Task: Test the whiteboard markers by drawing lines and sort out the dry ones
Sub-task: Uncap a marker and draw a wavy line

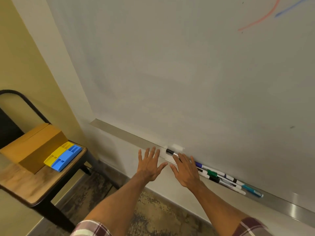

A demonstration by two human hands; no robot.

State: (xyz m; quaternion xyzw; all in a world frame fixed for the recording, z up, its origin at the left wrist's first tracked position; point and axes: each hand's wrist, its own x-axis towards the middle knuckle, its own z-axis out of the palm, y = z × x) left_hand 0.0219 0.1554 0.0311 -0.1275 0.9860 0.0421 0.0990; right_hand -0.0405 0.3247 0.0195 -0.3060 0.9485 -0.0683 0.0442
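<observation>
whiteboard tray (119, 133) holds capped multicoloured markers (219, 178); left grip (150, 165) and right grip (185, 171) splayed wide, empty.

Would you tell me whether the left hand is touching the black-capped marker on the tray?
Apart: the head view shows a strip of bare tray between the left hand and the black-capped marker.

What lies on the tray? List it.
On the tray: a black-capped marker, then purple, green, black and teal markers. The right hand covers the first marker's barrel and anything under it.
</observation>
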